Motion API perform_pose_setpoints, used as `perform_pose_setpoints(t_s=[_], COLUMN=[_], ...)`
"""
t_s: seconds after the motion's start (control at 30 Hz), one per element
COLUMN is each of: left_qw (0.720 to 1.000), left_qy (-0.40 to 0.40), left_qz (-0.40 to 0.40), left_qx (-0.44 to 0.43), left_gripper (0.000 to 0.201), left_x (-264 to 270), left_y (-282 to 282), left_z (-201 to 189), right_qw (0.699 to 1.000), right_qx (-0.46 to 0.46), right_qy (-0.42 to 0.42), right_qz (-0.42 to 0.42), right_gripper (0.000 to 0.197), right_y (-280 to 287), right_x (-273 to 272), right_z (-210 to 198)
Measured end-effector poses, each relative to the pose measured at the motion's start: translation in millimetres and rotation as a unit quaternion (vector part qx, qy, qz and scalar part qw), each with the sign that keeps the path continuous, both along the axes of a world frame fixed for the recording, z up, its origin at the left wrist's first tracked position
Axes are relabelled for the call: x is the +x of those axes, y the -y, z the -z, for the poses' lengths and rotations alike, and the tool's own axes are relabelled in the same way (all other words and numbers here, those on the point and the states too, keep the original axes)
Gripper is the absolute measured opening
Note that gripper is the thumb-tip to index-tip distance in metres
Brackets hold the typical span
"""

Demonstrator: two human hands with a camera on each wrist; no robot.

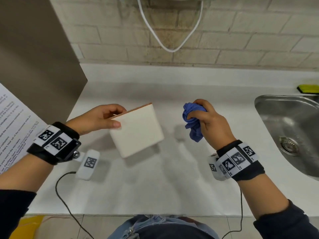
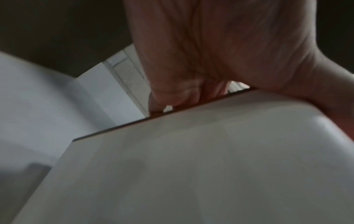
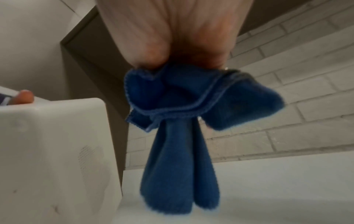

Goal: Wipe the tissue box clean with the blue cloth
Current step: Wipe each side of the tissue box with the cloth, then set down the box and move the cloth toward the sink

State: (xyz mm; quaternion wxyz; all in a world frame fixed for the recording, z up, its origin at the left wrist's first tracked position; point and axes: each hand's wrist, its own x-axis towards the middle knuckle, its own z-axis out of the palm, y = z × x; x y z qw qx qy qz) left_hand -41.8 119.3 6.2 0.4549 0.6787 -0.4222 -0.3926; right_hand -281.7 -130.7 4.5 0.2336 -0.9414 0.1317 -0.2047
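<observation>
The white tissue box [image 1: 138, 130] with a thin brown lid edge is tilted and lifted above the white counter [image 1: 155, 187]. My left hand [image 1: 101, 118] grips its upper left corner, thumb on the near face and fingers behind. In the left wrist view the box [image 2: 191, 166] fills the lower frame under my left hand [image 2: 191, 75]. My right hand [image 1: 207, 118] holds the bunched blue cloth [image 1: 194, 121] to the right of the box, apart from it. In the right wrist view the cloth [image 3: 182, 128] hangs from my fist, with the box [image 3: 53, 144] at left.
A steel sink [image 1: 291, 133] sits at the right, with a yellow-green sponge [image 1: 309, 88] behind it. A brown cabinet panel [image 1: 34, 57] stands at the left. A white cord [image 1: 172, 31] loops on the brick wall. Printed paper [image 1: 13, 126] lies at far left.
</observation>
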Motion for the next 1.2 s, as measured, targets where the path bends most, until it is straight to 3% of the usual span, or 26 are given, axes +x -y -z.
perform_pose_setpoints(t_s=[0.07, 0.17, 0.23, 0.37, 0.47, 0.6, 0.67, 0.73, 0.87, 0.97, 1.07, 1.13, 1.2], left_qw=[0.995, 0.961, 0.932, 0.889, 0.894, 0.890, 0.893, 0.897, 0.859, 0.856, 0.863, 0.869, 0.875], left_qy=[0.080, 0.243, 0.311, 0.394, 0.398, 0.385, 0.335, 0.309, 0.361, 0.367, 0.365, 0.365, 0.370], left_qz=[0.035, 0.078, 0.120, 0.144, 0.090, 0.014, -0.058, -0.132, -0.248, -0.269, -0.267, -0.259, -0.244], left_qx=[0.046, 0.111, 0.143, 0.184, 0.185, 0.244, 0.293, 0.286, 0.265, 0.245, 0.225, 0.211, 0.195], left_gripper=[0.059, 0.058, 0.060, 0.061, 0.061, 0.064, 0.062, 0.083, 0.115, 0.115, 0.113, 0.112, 0.111], left_x=[1.1, -3.2, -8.1, -10.2, -1.9, 2.1, -11.3, -32.1, -55.1, -53.3, -49.8, -46.9, -44.4], left_y=[-5.5, -9.6, -10.9, -24.0, -40.6, -57.0, -54.4, -43.3, -16.9, -9.3, -11.3, -13.1, -12.3], left_z=[-8.3, -12.4, -1.2, 35.7, 45.4, 45.2, 44.1, 49.4, 66.4, 75.5, 81.3, 83.2, 82.3], right_qw=[0.999, 0.997, 0.988, 0.917, 0.897, 0.926, 0.935, 0.929, 0.913, 0.918, 0.894, 0.876, 0.847], right_qx=[-0.022, 0.057, 0.142, 0.381, 0.436, 0.376, 0.349, 0.355, 0.390, 0.351, 0.325, 0.248, 0.167], right_qy=[-0.031, -0.017, 0.025, 0.102, 0.061, 0.029, 0.049, 0.083, 0.083, 0.106, 0.198, 0.215, 0.183], right_qz=[0.011, 0.041, 0.054, 0.052, 0.031, 0.007, 0.023, 0.055, 0.087, 0.154, 0.239, 0.353, 0.470], right_gripper=[0.029, 0.029, 0.031, 0.032, 0.046, 0.065, 0.058, 0.049, 0.036, 0.033, 0.035, 0.028, 0.033], right_y=[1.5, -1.2, -1.4, -7.7, -7.3, -8.8, -12.5, -18.1, -31.2, -33.5, -18.7, 3.3, 33.4], right_x=[1.1, 7.9, 12.3, 15.5, 16.0, 13.0, 13.2, 14.4, 16.7, 16.6, 7.1, -12.7, -44.4], right_z=[7.9, 18.3, 25.0, 22.6, 22.7, 41.0, 50.6, 53.8, 65.5, 78.5, 81.3, 75.8, 74.3])
